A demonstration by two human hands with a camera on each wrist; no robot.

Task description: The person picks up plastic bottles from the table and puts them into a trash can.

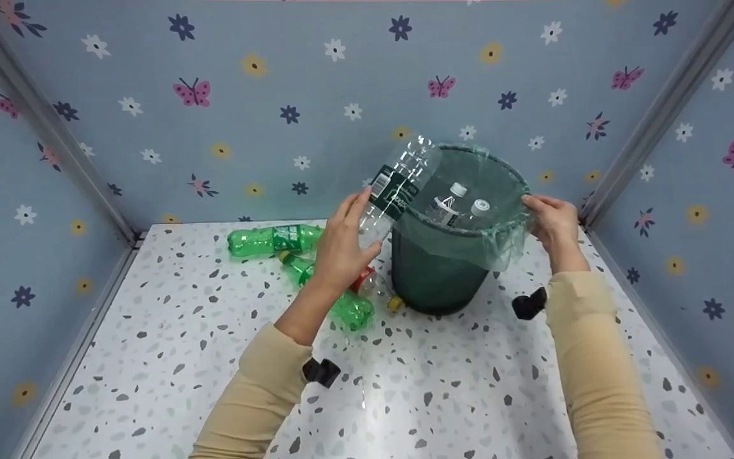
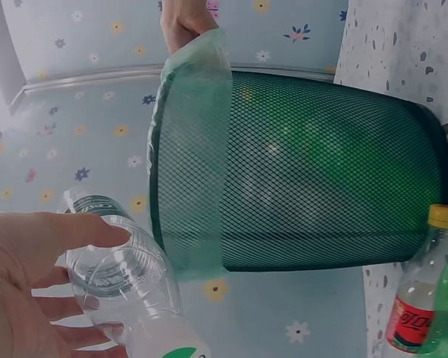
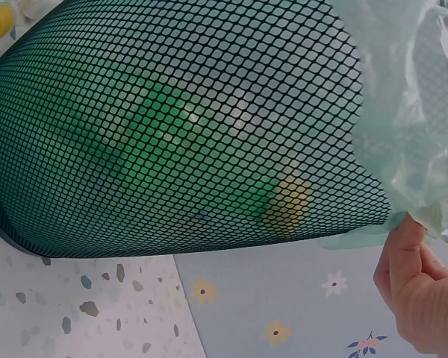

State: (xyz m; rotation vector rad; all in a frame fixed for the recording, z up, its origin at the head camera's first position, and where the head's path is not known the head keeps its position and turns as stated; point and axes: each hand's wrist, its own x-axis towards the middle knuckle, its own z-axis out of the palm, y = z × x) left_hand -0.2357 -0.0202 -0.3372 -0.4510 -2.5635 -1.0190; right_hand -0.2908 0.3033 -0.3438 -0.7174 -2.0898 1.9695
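My left hand grips a clear plastic bottle with a dark green label, tilted beside the left rim of a dark green mesh bin. In the left wrist view that bottle lies between thumb and fingers, its white cap end toward the camera. A thin green bag lines the bin and folds over its rim. At the right rim my right hand pinches the bag's edge; the right wrist view shows the fingers there. Inside the bin stand clear bottles with white caps.
Left of the bin, a green bottle lies on the speckled table, with another green bottle nearer me. A red-labelled bottle with a yellow cap lies against the bin's base. Patterned panels wall the table's back and sides.
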